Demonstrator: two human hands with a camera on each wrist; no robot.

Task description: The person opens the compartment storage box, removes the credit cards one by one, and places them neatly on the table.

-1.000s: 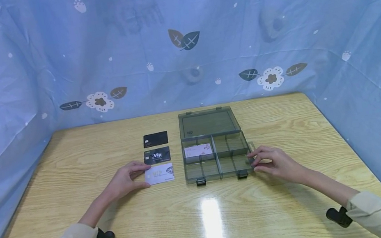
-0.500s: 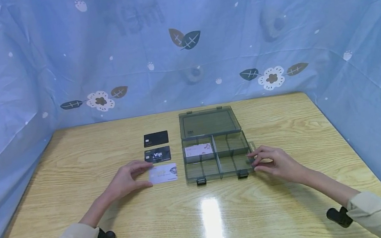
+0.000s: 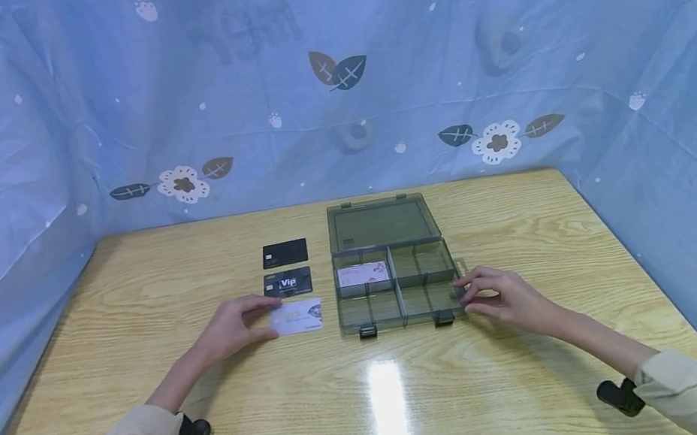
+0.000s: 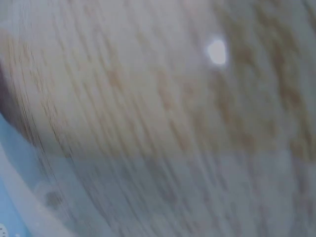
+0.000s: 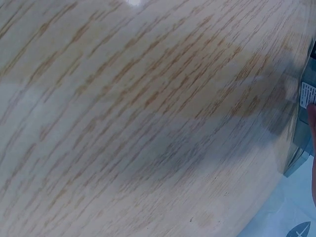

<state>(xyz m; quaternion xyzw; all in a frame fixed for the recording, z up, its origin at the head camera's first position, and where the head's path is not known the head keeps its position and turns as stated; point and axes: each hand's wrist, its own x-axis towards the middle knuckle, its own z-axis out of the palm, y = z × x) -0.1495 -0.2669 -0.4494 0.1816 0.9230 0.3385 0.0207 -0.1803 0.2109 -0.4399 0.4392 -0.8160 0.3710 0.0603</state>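
A white VIP card [image 3: 297, 318] lies at the front of a column of cards in the head view. My left hand [image 3: 234, 328] pinches its left end, thumb at the near corner and fingers at the far one. Beyond it are a dark Vip card [image 3: 287, 283] and a plain black card [image 3: 284, 253]. To the right stands a smoky clear compartment box [image 3: 401, 315], its lid [image 3: 382, 223] swung back. A pink card [image 3: 363, 274] sits in its back-left compartment. My right hand [image 3: 501, 300] holds the box's right wall with bent fingers, near the front corner.
The wooden table [image 3: 299, 423] carries a bright light reflection in front of the box. Blue patterned cloth [image 3: 286, 166] hangs along the back and both sides. Two black latches hang on the box's front. The left wrist view is mostly blurred wood grain.
Between my left fingers, the white card has shifted slightly right, and the shine on it has changed. The right hand and box have stayed in place.
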